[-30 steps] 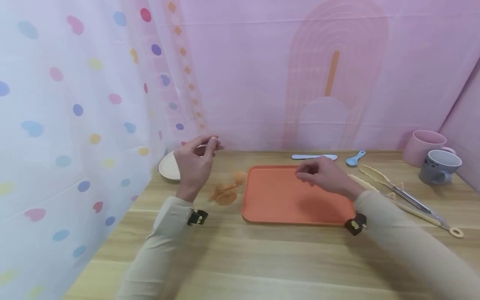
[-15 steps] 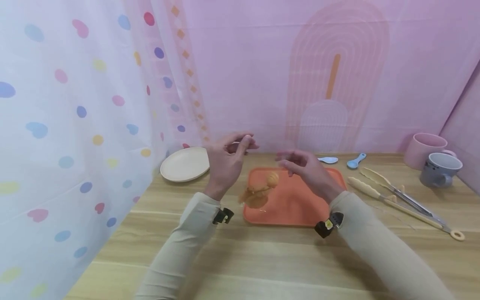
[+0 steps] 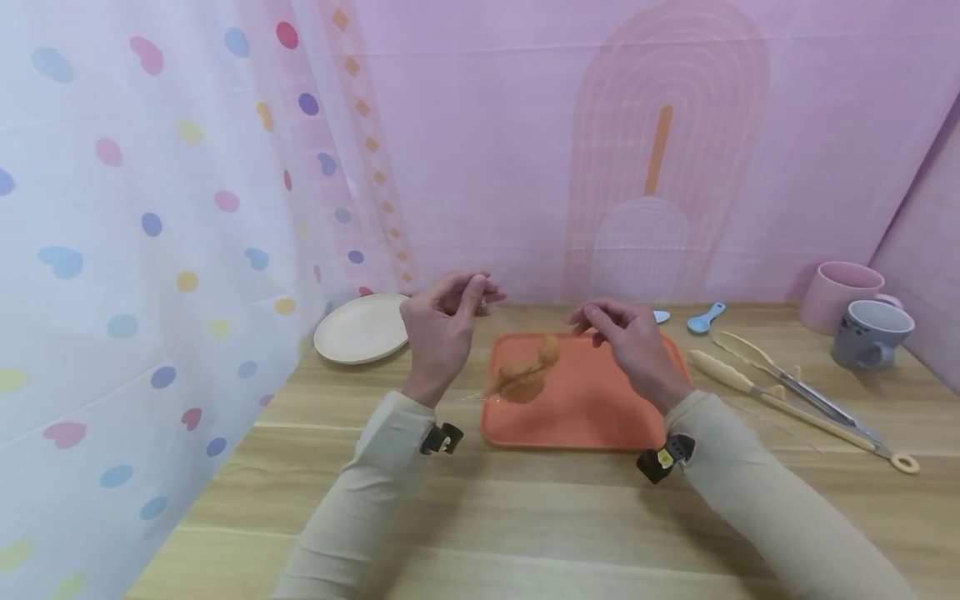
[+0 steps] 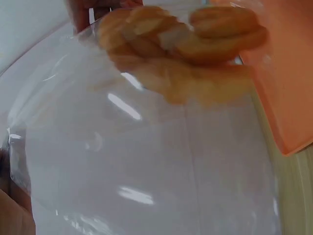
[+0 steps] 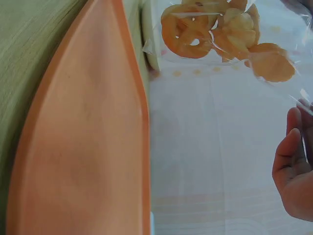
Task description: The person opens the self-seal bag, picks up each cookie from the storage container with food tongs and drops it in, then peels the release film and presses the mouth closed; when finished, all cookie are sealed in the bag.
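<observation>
A clear plastic bag [image 4: 129, 107] hangs between my hands, hard to make out in the head view. Inside it are several golden-brown bread-like pieces [image 5: 234, 29], one pretzel-shaped [image 5: 172, 43] and one flower-like. My left hand [image 3: 442, 329] pinches the bag's edge between thumb and fingers. My right hand [image 3: 626, 346], its fingers curled and thumb against them, grips the bag's other upper corner. Below and behind the bag lies an orange tray [image 3: 600, 417] on the table.
At the back left sits a cream plate [image 3: 360, 329]. Tongs [image 3: 795, 400] lie right of the tray, near a blue spoon [image 3: 707, 318]. A pink mug [image 3: 836, 296] and a grey mug [image 3: 873, 333] stand far right. Curtains [image 3: 480, 150] close off the back and left.
My left hand has moved right, carrying the bag of bread-like pieces over the tray's left part. My right hand has come left to the bag and now grips it.
</observation>
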A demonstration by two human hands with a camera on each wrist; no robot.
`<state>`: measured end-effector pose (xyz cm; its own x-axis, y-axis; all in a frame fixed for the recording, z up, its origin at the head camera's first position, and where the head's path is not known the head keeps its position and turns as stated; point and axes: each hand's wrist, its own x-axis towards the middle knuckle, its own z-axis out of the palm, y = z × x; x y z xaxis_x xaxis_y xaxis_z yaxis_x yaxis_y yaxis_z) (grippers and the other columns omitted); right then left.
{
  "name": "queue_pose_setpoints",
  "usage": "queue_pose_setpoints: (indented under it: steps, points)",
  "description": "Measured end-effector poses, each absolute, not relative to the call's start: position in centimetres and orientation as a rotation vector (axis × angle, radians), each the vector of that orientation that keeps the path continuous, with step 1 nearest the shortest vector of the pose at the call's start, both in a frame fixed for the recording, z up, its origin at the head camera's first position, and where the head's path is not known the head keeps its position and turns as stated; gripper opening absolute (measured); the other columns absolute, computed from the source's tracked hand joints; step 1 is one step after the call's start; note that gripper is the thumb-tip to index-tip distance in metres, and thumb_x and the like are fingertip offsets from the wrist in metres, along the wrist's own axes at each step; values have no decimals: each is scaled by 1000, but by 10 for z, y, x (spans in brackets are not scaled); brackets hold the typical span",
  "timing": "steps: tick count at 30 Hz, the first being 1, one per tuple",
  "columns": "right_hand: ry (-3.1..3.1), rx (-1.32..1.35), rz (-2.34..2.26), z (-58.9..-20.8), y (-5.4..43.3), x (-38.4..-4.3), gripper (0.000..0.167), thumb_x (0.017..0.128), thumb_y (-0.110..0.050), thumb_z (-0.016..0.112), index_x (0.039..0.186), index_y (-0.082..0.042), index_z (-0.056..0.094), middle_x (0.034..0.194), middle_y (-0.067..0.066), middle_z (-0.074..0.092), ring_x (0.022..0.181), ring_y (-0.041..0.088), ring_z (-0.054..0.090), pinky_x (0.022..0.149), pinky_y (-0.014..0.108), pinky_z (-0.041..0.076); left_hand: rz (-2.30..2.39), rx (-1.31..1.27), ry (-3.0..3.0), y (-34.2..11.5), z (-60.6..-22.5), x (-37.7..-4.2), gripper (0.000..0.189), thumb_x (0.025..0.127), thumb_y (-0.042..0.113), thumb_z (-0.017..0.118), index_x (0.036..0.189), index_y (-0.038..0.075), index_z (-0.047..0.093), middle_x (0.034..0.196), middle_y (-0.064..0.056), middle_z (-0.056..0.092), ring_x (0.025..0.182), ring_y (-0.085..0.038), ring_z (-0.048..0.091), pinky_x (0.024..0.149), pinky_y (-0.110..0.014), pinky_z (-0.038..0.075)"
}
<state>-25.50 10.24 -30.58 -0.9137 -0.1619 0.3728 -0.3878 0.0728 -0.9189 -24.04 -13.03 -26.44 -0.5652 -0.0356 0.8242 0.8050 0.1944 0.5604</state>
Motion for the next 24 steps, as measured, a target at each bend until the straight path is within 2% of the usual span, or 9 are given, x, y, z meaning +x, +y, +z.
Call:
queue_pose_setpoints:
  steps: [5,9,13,16,19,22,24]
  points:
    - [-2121,622,1786,-303,108,-248,24,104,-14,56,101,7,68,80,-10,69,75,6,64,66,23,54,-1527,-784,-1722,-141,-272,-243,18,95,2,65,99,-15,69,89,-32,73,77,-5,76,65,-32,64]
    - [-2113,657,1644,-297,112,-240,22,102,-9,57,92,6,69,73,-12,66,68,4,60,60,19,51,-1632,-827,-1738,-148,-280,-245,16,94,-3,65,97,-18,68,90,-36,72,78,-6,77,67,-32,64]
    - [-2096,663,1557,-290,110,-231,22,101,-6,56,86,6,67,72,-6,66,66,3,59,59,17,51,-1759,-872,-1725,-152,-285,-245,18,95,-2,64,98,-20,65,87,-16,78,77,-12,78,69,-35,65]
    - [-2042,691,1479,-286,107,-227,21,100,-1,55,84,8,65,77,8,70,68,2,61,62,15,54,-1873,-912,-1686,-153,-285,-244,19,95,-3,64,100,-21,64,85,-1,80,77,-15,78,70,-37,64]
    - [-1979,739,1372,-283,104,-226,18,99,4,55,83,9,62,81,19,71,68,3,59,61,12,51,-1941,-920,-1678,-156,-282,-240,12,96,-1,62,100,-12,67,85,2,79,77,-18,78,71,-38,64]
    - [-1959,799,1366,-280,103,-225,16,99,5,54,85,9,61,86,22,72,70,1,61,60,12,51,-1942,-898,-1688,-157,-280,-237,8,99,1,60,99,0,68,84,2,79,76,-17,78,70,-38,64]
    - [-1959,832,1404,-279,103,-224,15,99,6,55,87,9,62,86,22,72,70,1,64,60,14,53,-1929,-878,-1699,-157,-279,-235,9,99,2,59,99,1,68,84,2,79,76,-16,78,70,-36,64]
